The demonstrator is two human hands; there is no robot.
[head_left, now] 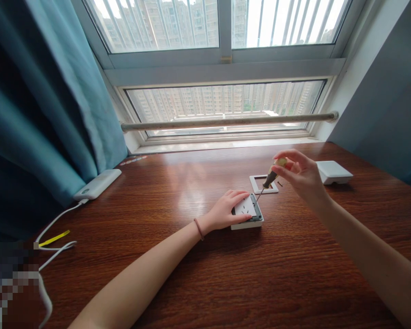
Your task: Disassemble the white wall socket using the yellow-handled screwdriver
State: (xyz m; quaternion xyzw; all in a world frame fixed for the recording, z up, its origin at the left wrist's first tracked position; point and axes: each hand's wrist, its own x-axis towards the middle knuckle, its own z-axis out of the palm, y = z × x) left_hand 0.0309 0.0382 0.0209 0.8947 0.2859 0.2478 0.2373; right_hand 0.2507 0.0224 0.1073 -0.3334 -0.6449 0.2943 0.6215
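On the wooden tabletop sits a white wall socket (244,207) in a white back box, its grey inner frame bare along the edges. My left hand (229,211) grips the socket from the left, thumb along the near side and fingers along the far side. Between the thumb and fingers of my right hand (299,172) is a screwdriver (270,178) with a dark and yellowish handle. It tilts down to the left, and its tip meets the right edge of the socket's grey frame. Whether the tip sits in a screw is too small to tell.
A white cover frame (256,185) lies just behind the socket, with a small dark screw (280,183) beside it. Farther right is a white box (334,172). At left are a white power strip (98,185), its cable and a yellow strip (55,238). Behind runs a window rail (226,122).
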